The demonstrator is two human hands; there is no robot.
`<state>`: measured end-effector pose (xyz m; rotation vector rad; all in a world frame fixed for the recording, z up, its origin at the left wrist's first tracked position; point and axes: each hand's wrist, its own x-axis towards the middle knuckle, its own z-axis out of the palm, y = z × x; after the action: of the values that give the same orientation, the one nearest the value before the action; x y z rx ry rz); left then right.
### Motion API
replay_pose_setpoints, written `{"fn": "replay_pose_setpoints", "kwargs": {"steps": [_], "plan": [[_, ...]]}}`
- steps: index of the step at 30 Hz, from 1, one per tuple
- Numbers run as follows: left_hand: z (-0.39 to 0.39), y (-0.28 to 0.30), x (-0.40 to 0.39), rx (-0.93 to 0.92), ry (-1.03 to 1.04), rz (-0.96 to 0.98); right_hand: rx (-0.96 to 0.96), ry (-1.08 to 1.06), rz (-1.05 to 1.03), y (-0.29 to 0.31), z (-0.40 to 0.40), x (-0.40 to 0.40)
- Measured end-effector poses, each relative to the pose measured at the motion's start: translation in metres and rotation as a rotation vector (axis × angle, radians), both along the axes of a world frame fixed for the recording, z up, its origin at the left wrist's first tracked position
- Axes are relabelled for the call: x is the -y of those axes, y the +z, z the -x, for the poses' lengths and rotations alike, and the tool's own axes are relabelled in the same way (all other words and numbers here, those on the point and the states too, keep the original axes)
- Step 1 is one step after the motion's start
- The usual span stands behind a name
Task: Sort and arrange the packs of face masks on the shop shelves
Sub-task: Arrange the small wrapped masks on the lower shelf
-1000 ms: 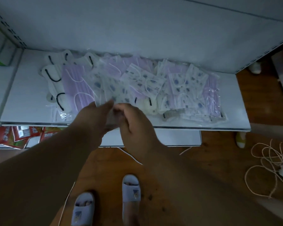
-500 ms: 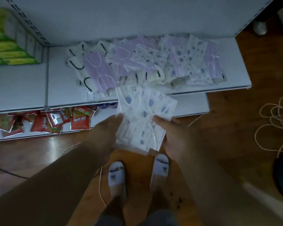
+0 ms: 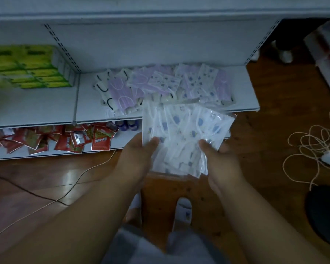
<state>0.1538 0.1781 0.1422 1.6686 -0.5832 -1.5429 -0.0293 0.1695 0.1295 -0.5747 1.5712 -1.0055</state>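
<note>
Head view, item held: we gripped a fanned bundle of printed mask packs (image 3: 183,136) with both hands, left hand (image 3: 135,159) and right hand (image 3: 219,161) thumbs on top, above the floor. Beyond our fingertips: loose mask packs (image 3: 160,88) heaped on the shelf (image 3: 246,100).

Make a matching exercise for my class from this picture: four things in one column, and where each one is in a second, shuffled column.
Things
1. printed mask packs
2. purple mask packs
3. green boxes
4. red sachets

Places
A. lower shelf
B. left section of the upper shelf
C. held in both hands
D. in the pile on the upper shelf

Pairs: 1-C, 2-D, 3-B, 4-A. The left hand and the right hand grip the printed packs.
</note>
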Motion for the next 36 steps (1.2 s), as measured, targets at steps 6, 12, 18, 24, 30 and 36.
{"fn": "replay_pose_setpoints", "kwargs": {"steps": [6,12,18,24,30,36], "plan": [[0.040,0.107,-0.019,0.106,0.119,0.191,-0.036,0.161,0.144,0.098,0.034,-0.001],[0.064,0.184,-0.003,-0.073,0.219,0.307,0.119,0.143,0.239,0.174,0.040,0.007],[0.062,0.251,0.008,-0.403,0.363,0.342,0.042,0.104,0.393,0.234,0.026,0.028],[0.020,0.335,0.015,-0.660,0.387,0.425,0.065,0.095,0.571,0.314,-0.018,0.052],[-0.034,0.399,0.026,-0.398,0.429,0.687,-0.039,-0.005,0.846,0.386,-0.080,0.057],[-0.094,0.459,0.045,0.179,0.552,0.844,-0.106,-0.065,0.945,0.443,-0.149,0.074]]}}
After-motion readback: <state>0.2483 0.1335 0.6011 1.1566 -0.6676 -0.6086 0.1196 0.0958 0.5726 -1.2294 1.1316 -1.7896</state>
